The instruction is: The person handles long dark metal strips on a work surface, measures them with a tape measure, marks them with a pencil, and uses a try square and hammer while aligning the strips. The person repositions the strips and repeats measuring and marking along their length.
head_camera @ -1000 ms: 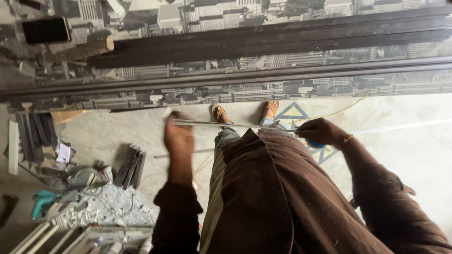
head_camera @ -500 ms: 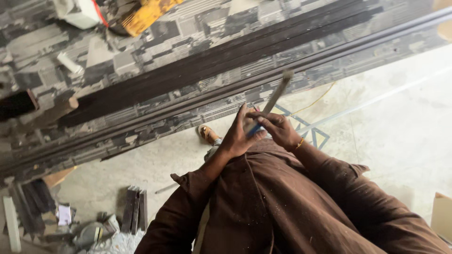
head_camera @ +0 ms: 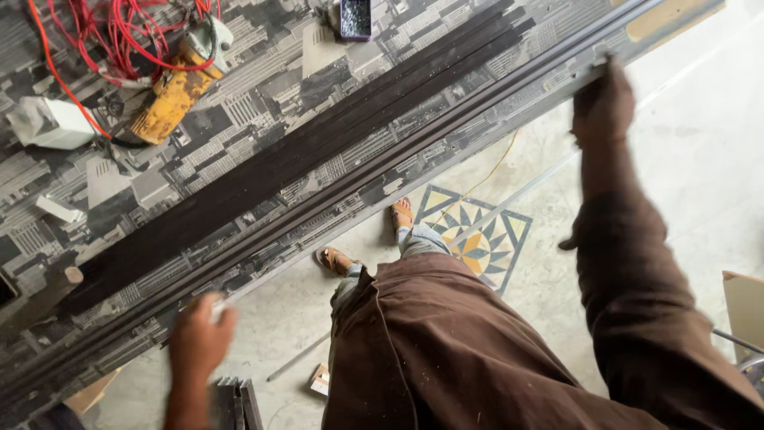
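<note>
While the camera looks straight down from the person's head, a long worktop (head_camera: 263,60) covered in a grey and black cityscape print runs diagonally from lower left to upper right. On its upper left part lie a tangle of red cable (head_camera: 119,36), a yellow power tool (head_camera: 171,91) and a small white box (head_camera: 48,123). Dark metal strips (head_camera: 302,155) lie lengthwise along the middle of the worktop. At lower left, the left hand (head_camera: 199,338) rests at the near edge of the worktop, its fingers curled on one end of a long thin pale metal bar (head_camera: 414,171) that lies along that edge; motion blur hides how firmly it is clamped. Below that hand, a stack of dark metal pieces (head_camera: 235,402) stands on the floor (head_camera: 700,159). In the centre, the person's brown garment (head_camera: 446,350) fills the lower frame, with two sandalled feet (head_camera: 402,213) on pale floor beside a blue and yellow star-pattern tile (head_camera: 477,239). At upper right, the right hand (head_camera: 603,103), arm in a brown sleeve, closes over the same bar near its far end. The two hands are well apart, one near each end of the bar.
</note>
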A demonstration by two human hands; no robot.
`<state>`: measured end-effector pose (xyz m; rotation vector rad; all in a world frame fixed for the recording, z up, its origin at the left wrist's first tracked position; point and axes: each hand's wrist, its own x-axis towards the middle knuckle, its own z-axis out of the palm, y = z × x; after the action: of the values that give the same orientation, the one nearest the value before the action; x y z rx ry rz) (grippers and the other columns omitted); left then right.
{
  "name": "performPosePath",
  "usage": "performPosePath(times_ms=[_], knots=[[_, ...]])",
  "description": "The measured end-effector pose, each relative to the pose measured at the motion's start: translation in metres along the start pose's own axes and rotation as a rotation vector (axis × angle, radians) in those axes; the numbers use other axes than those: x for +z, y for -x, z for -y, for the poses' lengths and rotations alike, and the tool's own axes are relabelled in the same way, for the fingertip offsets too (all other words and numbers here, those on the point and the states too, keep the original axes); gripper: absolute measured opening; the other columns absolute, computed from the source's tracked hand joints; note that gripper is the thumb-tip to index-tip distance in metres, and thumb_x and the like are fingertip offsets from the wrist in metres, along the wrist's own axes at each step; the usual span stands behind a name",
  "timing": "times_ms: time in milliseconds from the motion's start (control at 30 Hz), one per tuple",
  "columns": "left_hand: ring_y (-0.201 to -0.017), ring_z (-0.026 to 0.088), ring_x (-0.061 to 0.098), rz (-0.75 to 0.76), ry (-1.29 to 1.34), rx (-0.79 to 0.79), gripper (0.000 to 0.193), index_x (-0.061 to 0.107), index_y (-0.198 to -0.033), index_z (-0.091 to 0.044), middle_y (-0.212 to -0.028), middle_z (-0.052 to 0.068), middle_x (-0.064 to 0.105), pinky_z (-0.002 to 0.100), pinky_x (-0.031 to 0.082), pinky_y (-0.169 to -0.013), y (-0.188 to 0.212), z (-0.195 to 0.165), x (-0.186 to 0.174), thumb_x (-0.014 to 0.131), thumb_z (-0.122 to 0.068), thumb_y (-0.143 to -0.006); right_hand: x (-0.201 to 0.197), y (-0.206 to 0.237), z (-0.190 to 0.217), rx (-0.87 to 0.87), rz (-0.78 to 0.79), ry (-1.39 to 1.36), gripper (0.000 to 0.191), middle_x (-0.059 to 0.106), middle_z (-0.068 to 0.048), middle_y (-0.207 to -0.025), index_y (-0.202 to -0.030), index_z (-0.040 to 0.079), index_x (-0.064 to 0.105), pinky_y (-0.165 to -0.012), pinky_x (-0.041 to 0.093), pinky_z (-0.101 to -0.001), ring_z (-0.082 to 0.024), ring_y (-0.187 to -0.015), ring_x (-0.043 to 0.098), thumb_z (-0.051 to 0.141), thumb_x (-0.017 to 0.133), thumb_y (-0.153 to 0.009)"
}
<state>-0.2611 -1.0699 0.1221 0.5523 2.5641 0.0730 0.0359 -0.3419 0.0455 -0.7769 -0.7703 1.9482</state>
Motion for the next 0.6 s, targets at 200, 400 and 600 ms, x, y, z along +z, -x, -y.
performPosePath(times_ms=[200, 400, 600], knots=[[-0.109, 0.031, 0.066, 0.032, -0.100, -0.015, 0.033, 0.072, -0.124, -0.022, -0.124, 0.007, 0.071, 0.046, 0.055, -0.089, -0.010, 0.032, -0.026, 0.056, -0.038, -0.099, -0.021, -0.048, 0.018, -0.083, -0.365, 0.118, 0.019, 0.056, -0.004, -0.069, -0.088, 0.005, 0.062, -0.046, 0.041, -0.0271, -0.014, -0.052, 0.049, 0.011, 0.074, -0.101], [-0.109, 0.033, 0.065, -0.117, 0.020, 0.109, 0.028, 0.073, -0.116, -0.019, -0.120, 0.006, 0.071, 0.047, 0.054, -0.085, -0.039, -0.088, -0.005, 0.058, -0.034, -0.097, 0.011, -0.017, -0.048, -0.051, -0.350, 0.243, 0.020, 0.059, -0.003, -0.078, -0.105, 0.000, 0.064, -0.051, 0.052, -0.0270, -0.012, -0.058, 0.058, 0.002, 0.080, -0.094], [-0.107, 0.033, 0.066, -0.220, 0.019, 0.131, 0.024, 0.075, -0.113, -0.019, -0.112, 0.006, 0.071, 0.047, 0.055, -0.080, -0.039, -0.135, -0.023, 0.060, -0.030, -0.098, 0.028, -0.021, -0.055, -0.069, -0.393, 0.353, 0.041, 0.061, -0.004, -0.085, -0.124, -0.006, 0.065, -0.052, 0.056, -0.0275, -0.012, -0.058, 0.060, 0.001, 0.084, -0.089]])
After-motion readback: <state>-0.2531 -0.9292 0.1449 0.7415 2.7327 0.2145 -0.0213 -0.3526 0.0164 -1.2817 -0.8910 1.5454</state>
